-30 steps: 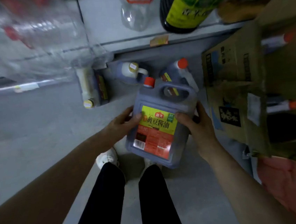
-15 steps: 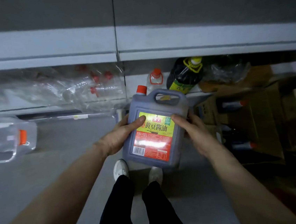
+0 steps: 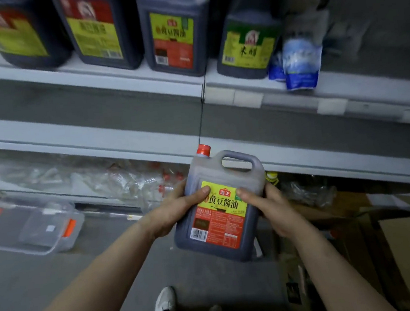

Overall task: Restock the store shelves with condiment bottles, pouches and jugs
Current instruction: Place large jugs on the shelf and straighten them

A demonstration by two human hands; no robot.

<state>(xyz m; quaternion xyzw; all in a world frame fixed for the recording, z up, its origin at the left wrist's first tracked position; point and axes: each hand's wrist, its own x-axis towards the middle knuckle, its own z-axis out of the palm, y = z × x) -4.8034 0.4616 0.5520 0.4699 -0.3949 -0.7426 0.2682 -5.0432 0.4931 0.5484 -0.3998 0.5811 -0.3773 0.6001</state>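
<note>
Thumbs (image 3: 201,193) flat on the label, fingers curled round the sides: left hand (image 3: 175,215) and right hand (image 3: 270,206) grip the soy sauce jug (image 3: 220,219) upright, below the stocked shelf (image 3: 140,83). The handle is unused, so the jug could slip or clip the shelf edge when lifted.

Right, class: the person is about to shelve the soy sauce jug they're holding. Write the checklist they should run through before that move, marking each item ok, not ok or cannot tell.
1. Grip: the left hand and right hand hold the sides of the jug, thumbs on the label. Ok.
2. The red cap is on. Ok; how tight it is, cannot tell.
3. Jug roughly upright, label facing the person. Ok.
4. Matching stock found: a same-label shelf jug stands on the upper shelf. Ok.
5. Free slot beside it: the vinegar jug stands close on its right. Cannot tell.
</note>
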